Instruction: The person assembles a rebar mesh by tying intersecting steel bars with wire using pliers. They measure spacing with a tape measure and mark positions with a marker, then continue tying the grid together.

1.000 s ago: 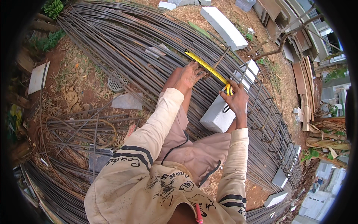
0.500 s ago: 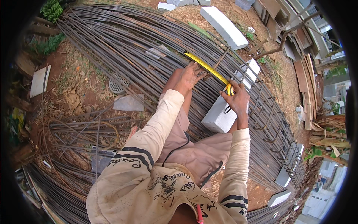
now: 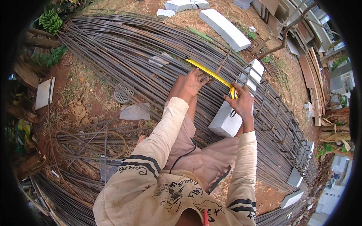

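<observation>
My right hand (image 3: 243, 103) grips the yellow and black case of a tape measure (image 3: 233, 93), with a dark loop hanging below it. The yellow blade (image 3: 209, 71) is pulled out to the upper left, above a bundle of long steel rebars (image 3: 158, 81). Just below the blade is my left hand (image 3: 191, 86), palm down, fingers apart and nothing visible in it; whether the fingertips touch the blade or the bars I cannot tell. A thin bar stub (image 3: 224, 60) crosses the bundle near the blade. Under my right hand lies a pale concrete block (image 3: 226, 122).
A tied rebar cage (image 3: 281, 130) runs along the right of the bundle. Long white blocks (image 3: 225, 30) lie beyond it. Wooden boards (image 3: 311, 83) lean at the far right. Bent bars (image 3: 90, 139) and a flat stone piece (image 3: 135, 112) are on the ground at left.
The view has shifted slightly. My left hand's fingers have come a little lower, away from the blade. My right hand keeps its hold on the tape measure, with the blade still extended.
</observation>
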`<action>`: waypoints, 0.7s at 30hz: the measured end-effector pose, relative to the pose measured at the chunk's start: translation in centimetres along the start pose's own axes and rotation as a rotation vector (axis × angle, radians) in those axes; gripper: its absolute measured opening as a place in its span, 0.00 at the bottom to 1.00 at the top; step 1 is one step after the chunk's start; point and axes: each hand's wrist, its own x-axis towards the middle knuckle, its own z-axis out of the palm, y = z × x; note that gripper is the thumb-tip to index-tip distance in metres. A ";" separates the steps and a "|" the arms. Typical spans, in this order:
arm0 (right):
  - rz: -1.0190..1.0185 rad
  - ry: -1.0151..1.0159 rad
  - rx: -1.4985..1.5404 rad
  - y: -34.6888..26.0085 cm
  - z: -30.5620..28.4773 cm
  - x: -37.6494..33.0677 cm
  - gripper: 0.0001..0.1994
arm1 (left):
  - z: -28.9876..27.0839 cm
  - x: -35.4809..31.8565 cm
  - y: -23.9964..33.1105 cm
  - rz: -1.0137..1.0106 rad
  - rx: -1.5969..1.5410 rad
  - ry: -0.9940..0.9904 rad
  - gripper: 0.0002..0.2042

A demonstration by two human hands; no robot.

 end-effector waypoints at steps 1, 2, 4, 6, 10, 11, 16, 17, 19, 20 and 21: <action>0.009 -0.014 -0.001 -0.1 -0.2 0.0 0.33 | 0.1 -0.1 0.0 0.001 0.000 -0.016 0.23; 0.019 -0.029 -0.002 -0.3 -0.3 0.0 0.33 | 0.1 -0.2 0.1 -0.001 0.008 -0.014 0.23; 0.013 -0.031 -0.013 -0.6 -0.6 -0.1 0.32 | 0.3 -0.4 0.1 -0.006 0.022 -0.009 0.23; 0.007 -0.026 -0.013 -0.5 -0.6 -0.1 0.32 | 0.4 -0.5 0.2 -0.014 0.004 -0.010 0.22; 0.009 -0.017 0.013 0.0 -0.4 -0.2 0.32 | 0.4 -0.4 -0.1 -0.018 -0.009 0.007 0.22; 0.010 -0.017 0.022 -0.1 -0.4 -0.1 0.32 | 0.2 -0.2 -0.1 -0.013 -0.017 0.002 0.22; -0.023 0.014 0.006 0.5 0.1 0.0 0.32 | 0.0 -0.1 -0.3 0.001 -0.026 -0.003 0.22; -0.020 0.015 0.008 0.6 0.1 -0.1 0.32 | 0.1 -0.2 -0.3 -0.009 -0.035 -0.001 0.22; -0.023 0.018 0.002 0.6 0.1 -0.1 0.32 | 0.3 -0.2 -0.1 -0.026 -0.053 0.005 0.21; -0.025 0.018 0.000 0.6 0.1 0.0 0.32 | 0.3 -0.2 0.0 -0.024 -0.042 0.008 0.21; -0.030 0.021 -0.002 0.7 0.2 0.1 0.32 | 0.4 -0.2 0.0 -0.021 -0.030 0.011 0.21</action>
